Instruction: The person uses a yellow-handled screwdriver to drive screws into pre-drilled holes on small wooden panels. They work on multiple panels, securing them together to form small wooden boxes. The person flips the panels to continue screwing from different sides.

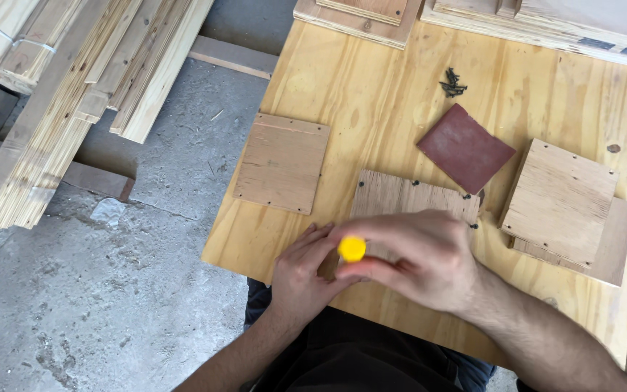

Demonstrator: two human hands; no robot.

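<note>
Gripped in the right hand (419,258), a yellow-capped tool (352,249) stands over a screwed plywood square (408,197), which the left hand (300,272) steadies, fingers flat. Red sandpaper (465,147) lies at one o'clock, loose screws (453,83) beyond.

Screws (453,83): lying heaped near the tabletop's far edge.
Sandpaper (465,147): lying mid-tabletop.
Plywood square (282,162): overhanging the tabletop's left edge.
Lumber (74,87): lying stacked on the floor.

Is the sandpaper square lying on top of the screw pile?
No: the reddish-brown sandpaper square lies flat on the plywood table, apart from the small pile of dark screws farther back.
</note>
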